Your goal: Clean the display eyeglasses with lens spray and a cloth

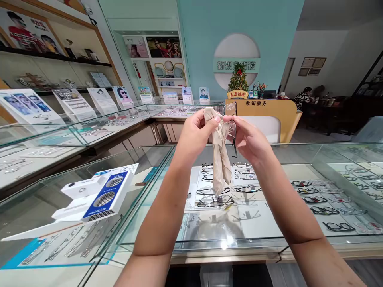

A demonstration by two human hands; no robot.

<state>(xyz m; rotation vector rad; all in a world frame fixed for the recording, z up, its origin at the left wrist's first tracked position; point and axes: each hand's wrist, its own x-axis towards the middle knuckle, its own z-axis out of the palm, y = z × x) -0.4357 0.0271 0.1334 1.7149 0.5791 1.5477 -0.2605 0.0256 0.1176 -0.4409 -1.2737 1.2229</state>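
Both of my hands are raised together above the glass display case. Between the thumb and fingers of my left hand is a beige cleaning cloth, whose loose end hangs down. My right hand pinches a pair of glasses at its frame. The glasses are turned on edge, one lens above the other, and a dark temple points downward. The cloth lies against the glasses where my fingertips meet. Exactly how the cloth touches the lens is partly hidden by my fingers.
Below my hands, several eyeglass frames lie inside the case, with more frames to the right. A blue and white box display stands on the left glass. Behind is a cashier counter; a person sits far right.
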